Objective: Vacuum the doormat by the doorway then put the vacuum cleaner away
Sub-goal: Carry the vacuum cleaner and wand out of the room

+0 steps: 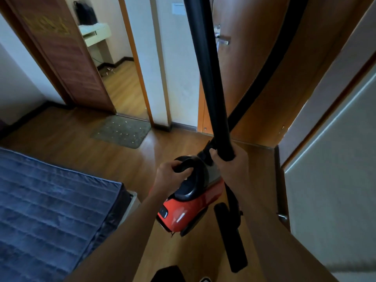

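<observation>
The left grip [168,177] holds the vacuum [189,210] by its handle [200,178]; the right grip [232,167] clasps the tube [209,78]. The mat [124,131] lies well apart.

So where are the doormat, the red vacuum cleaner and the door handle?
doormat [122,131], head view, middle of its grey top.
vacuum cleaner [191,207], head view, its red body.
door handle [223,40], head view, its metal lever.

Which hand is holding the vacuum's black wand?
The right hand grips the wand; the left hand holds the red vacuum cleaner by its handle.
</observation>
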The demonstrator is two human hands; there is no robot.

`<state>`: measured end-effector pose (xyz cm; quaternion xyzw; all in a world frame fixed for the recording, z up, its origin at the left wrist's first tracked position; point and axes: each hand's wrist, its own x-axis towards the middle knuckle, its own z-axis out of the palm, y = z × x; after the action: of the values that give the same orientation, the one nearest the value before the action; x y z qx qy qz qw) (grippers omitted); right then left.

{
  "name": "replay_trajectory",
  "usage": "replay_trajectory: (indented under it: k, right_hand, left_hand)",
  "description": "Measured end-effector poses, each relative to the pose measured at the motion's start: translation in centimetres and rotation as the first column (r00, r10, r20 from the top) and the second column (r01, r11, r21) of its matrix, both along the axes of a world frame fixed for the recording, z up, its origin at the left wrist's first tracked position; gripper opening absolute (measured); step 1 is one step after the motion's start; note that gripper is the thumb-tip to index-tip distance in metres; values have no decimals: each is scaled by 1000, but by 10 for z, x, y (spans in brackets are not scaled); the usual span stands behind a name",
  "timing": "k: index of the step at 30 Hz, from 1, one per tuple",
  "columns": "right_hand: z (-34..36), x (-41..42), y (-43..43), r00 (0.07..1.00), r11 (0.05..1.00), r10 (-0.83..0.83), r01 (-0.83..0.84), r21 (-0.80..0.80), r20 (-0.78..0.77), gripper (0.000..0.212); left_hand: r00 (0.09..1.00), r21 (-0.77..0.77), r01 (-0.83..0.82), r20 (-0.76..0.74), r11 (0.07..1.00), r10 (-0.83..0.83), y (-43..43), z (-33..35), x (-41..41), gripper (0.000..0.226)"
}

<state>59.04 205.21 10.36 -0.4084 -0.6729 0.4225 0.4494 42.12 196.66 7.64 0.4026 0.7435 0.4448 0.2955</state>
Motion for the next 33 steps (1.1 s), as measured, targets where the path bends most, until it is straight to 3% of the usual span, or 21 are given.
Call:
replay_trajectory:
  k: [5, 11, 17, 21, 24, 33]
  right_hand:
    - [2, -42, 57, 999, 998, 54, -54, 26, -8, 14]
    - [-6, -107, 133, 983, 985, 117, -133, 109, 138, 29]
    - [-20, -212, 229, 966, 972, 233, -236, 11, 109, 10]
    - [-12, -284, 277, 960, 962, 268, -271, 37, 76, 23]
    - [-10, -332, 306, 944, 944, 324, -327, 35, 67, 33]
    - [-7, -459, 360, 862, 859, 507, -507, 66, 18, 11]
  left_hand:
    - [994, -3, -98, 44, 995, 98, 52, 1, -34, 14]
    - [976, -29, -198, 83, 980, 200, 120, -17, -98, 15]
    - [955, -59, -264, 122, 963, 269, 199, -27, -192, 17]
    - [946, -48, -302, 109, 952, 306, 242, -22, -250, 7]
    - [935, -33, -346, 73, 938, 347, 262, -18, -291, 16]
    - [864, -31, -503, 15, 864, 503, 290, -18, -394, 13]
